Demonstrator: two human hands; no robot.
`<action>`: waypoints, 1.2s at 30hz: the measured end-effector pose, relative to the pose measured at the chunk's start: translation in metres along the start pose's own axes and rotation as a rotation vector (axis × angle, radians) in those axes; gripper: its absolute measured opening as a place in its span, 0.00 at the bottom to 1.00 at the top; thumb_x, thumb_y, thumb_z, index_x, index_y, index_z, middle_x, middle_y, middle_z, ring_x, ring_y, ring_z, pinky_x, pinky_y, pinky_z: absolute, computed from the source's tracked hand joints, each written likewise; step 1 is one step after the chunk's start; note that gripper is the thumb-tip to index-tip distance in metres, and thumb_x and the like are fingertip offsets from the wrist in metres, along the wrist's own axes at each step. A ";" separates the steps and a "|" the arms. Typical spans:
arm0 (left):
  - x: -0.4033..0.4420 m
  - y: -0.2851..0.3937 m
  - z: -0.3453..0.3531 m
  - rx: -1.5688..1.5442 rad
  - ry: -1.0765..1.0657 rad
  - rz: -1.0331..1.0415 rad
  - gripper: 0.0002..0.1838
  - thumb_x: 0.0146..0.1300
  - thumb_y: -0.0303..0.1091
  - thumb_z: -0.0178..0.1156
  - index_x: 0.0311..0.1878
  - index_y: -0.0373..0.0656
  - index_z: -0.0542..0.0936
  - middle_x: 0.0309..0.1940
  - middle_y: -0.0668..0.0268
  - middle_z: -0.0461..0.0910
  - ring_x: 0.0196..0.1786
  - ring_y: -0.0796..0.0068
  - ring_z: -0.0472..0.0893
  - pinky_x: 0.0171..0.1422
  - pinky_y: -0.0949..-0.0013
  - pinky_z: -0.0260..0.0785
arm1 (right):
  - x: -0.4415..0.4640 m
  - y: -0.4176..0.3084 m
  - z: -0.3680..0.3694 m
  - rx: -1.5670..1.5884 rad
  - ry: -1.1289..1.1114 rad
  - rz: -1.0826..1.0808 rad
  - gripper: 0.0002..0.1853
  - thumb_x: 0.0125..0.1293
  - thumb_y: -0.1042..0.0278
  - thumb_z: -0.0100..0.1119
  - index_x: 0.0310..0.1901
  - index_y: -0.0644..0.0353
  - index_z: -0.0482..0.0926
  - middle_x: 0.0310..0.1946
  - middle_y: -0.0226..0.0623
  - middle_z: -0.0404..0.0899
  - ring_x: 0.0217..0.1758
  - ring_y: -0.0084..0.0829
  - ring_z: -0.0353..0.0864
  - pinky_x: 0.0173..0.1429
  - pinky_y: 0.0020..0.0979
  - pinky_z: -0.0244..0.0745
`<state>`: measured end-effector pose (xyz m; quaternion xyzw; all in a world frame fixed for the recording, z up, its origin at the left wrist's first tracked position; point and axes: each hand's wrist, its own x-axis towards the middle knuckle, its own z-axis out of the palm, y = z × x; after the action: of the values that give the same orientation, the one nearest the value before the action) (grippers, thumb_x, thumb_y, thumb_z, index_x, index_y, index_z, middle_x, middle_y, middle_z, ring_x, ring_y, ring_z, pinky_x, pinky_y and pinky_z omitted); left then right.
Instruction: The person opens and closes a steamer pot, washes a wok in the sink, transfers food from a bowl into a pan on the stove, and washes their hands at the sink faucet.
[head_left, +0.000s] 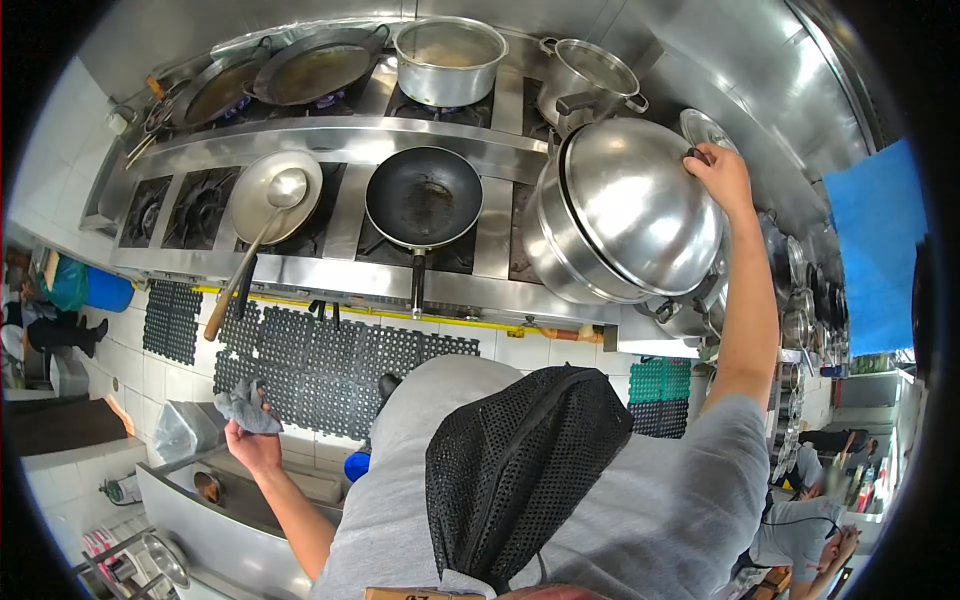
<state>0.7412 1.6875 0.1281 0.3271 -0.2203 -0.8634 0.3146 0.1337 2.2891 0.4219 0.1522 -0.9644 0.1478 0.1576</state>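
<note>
My right hand (722, 178) grips the small dark handle of a large domed steel lid (640, 195). The lid sits tilted on a big steel pot (552, 240) at the right end of the stove; how far it is off the rim I cannot tell. My left hand (255, 447) is low on the left, away from the stove, closed around a crumpled grey cloth (250, 408). On the front burners are a black frying pan (425, 200) and a pale pan (262, 190) with a ladle (287, 188) across it.
On the back row stand two wide dark pans (318, 75), a large aluminium pot (450, 75) of liquid and a smaller steel pot (590, 75). Black rubber mats (310, 360) cover the tiled floor. Other people (800, 535) are at the far right and far left.
</note>
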 end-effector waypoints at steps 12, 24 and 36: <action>0.028 -0.025 0.009 0.032 -0.076 -0.035 0.32 0.66 0.42 0.55 0.72 0.40 0.73 0.68 0.55 0.78 0.65 0.50 0.80 0.59 0.54 0.77 | -0.001 -0.009 -0.002 0.008 -0.056 0.002 0.23 0.57 0.53 0.71 0.45 0.67 0.87 0.34 0.45 0.87 0.37 0.39 0.86 0.47 0.37 0.77; 0.054 -0.124 0.062 0.286 -0.180 -0.248 0.32 0.67 0.42 0.60 0.71 0.38 0.72 0.63 0.54 0.81 0.62 0.55 0.82 0.62 0.50 0.78 | 0.008 -0.015 -0.008 -0.447 -0.169 -0.246 0.26 0.63 0.52 0.72 0.54 0.66 0.86 0.47 0.52 0.87 0.47 0.50 0.86 0.53 0.42 0.79; -0.016 -0.172 0.225 0.705 -0.282 -0.311 0.36 0.80 0.56 0.54 0.80 0.42 0.63 0.66 0.61 0.76 0.64 0.71 0.74 0.64 0.63 0.70 | -0.197 -0.281 0.238 1.235 -1.437 -0.173 0.31 0.73 0.58 0.69 0.70 0.65 0.72 0.57 0.40 0.82 0.51 0.26 0.83 0.53 0.30 0.81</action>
<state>0.5237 1.8591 0.1896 0.3228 -0.4915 -0.8087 0.0157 0.3455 2.0030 0.2039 0.3338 -0.5677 0.4902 -0.5710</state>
